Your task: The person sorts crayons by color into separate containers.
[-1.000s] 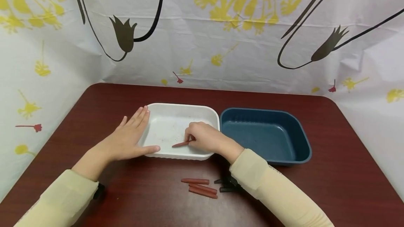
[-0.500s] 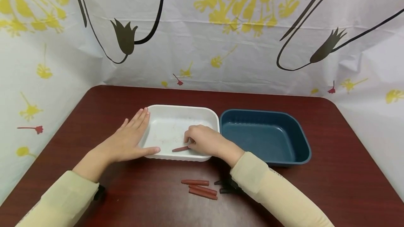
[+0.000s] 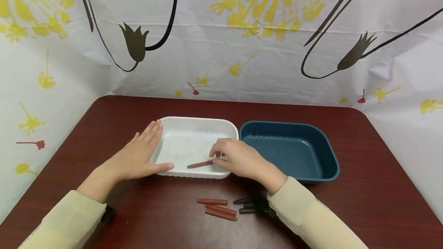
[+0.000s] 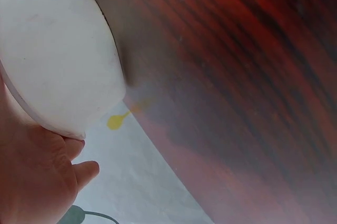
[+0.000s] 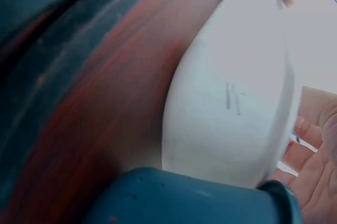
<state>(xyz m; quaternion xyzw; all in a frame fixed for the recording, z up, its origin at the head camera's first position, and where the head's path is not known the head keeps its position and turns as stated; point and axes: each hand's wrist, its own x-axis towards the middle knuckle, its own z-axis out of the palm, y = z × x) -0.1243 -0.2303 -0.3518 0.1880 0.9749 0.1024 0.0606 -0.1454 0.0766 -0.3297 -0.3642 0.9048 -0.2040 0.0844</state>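
Inside the white tray (image 3: 188, 145) lies a reddish-brown crayon (image 3: 199, 164), near the front wall. My right hand (image 3: 242, 158) hovers over the tray's right part, fingers loosely bent and parted from the thumb. Its thumb tip is right at the crayon's right end. In the right wrist view the right hand's palm (image 5: 318, 166) shows beyond the tray's rim. My left hand (image 3: 133, 160) rests with straight, spread fingers along the tray's left side, its thumb on the front rim. The left wrist view shows that hand (image 4: 42, 166) against the tray's outer wall (image 4: 58, 50).
A dark blue tray (image 3: 290, 155) stands against the white tray's right side. In front, several reddish-brown crayons (image 3: 221, 209) lie on the dark red table (image 3: 155, 218), with black crayons (image 3: 247, 205) beside them, partly hidden near the right sleeve. A patterned white sheet (image 3: 194, 41) hangs behind.
My right hand has loosened its pinch on the crayon and shifted slightly right, leaving it in the white tray with more of it showing. The left hand has stayed on the tray.
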